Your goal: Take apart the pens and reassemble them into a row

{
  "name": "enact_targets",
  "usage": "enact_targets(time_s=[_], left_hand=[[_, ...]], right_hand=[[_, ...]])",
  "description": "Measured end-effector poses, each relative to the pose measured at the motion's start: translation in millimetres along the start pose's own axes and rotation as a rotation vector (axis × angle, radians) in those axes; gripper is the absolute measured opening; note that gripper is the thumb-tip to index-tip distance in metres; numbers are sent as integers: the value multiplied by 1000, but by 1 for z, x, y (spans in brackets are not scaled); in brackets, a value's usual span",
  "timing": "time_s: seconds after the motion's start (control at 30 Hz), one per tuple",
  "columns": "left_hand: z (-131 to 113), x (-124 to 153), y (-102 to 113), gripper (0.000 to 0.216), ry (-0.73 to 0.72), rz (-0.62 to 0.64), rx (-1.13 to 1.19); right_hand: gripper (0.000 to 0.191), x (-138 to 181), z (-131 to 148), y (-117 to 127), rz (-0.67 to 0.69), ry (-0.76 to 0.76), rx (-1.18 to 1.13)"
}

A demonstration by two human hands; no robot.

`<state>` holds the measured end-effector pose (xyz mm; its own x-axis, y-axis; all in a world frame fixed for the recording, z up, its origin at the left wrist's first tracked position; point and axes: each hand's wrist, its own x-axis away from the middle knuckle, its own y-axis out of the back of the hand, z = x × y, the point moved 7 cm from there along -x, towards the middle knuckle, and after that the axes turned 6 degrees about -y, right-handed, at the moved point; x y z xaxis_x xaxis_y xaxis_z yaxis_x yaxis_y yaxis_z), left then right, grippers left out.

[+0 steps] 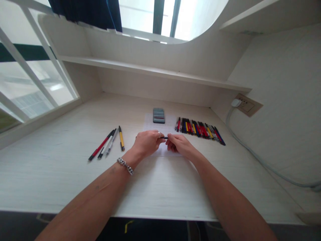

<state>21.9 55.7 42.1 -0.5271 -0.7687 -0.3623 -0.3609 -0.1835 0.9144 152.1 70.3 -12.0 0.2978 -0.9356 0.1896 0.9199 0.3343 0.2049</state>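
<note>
Dark pen (164, 137) held over paper (167, 127), gripped by left hand (147, 140), end pinched by right hand (181, 144), seemingly for steady control. Row of pens (203, 131) laid side by side at right, probably for order.

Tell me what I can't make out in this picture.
All in the head view:
Dark thin item: partly covered by the left grip and right grip.
Phone-like device: upper face blurred into blocks.
Row of pens: any lettering too small.
Grey cable: far end cut off by the right edge.
</note>
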Motion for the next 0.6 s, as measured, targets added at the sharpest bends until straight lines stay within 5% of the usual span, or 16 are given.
enact_targets(time_s=[0.17,0.6], left_hand=[[1,0,0,28,8,15,72],[24,-4,-22,35,46,277,655]], right_hand=[[40,4,11,2,-39,92,12],[17,27,46,0,-245,605,619]])
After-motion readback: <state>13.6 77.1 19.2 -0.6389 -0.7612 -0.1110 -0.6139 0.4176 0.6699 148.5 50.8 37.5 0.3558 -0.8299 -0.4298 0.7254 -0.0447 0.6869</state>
